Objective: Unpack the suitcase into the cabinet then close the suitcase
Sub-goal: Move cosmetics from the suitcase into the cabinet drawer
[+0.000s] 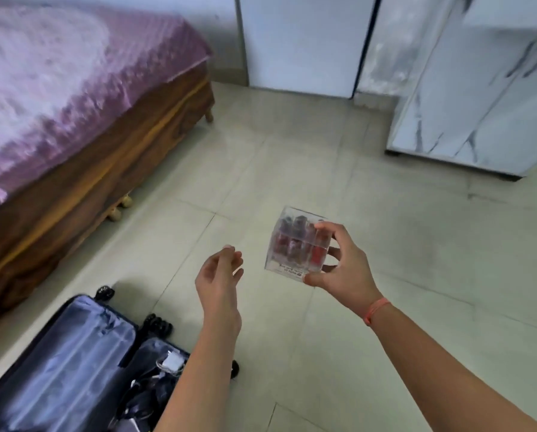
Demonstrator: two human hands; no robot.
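My right hand grips a clear plastic box of small red and dark bottles, held above the floor. My left hand hovers just left of the box with fingers loosely apart, holding nothing. The dark blue suitcase lies open on the floor at the lower left; its lined left half shows nothing in it, and its right half holds dark items and a white piece, partly hidden by my left forearm. A marble-patterned cabinet stands at the upper right.
A wooden bed with a purple cover fills the left side. White cabinet doors stand at the back. Pale floor tiles stretch between the suitcase and the cabinet.
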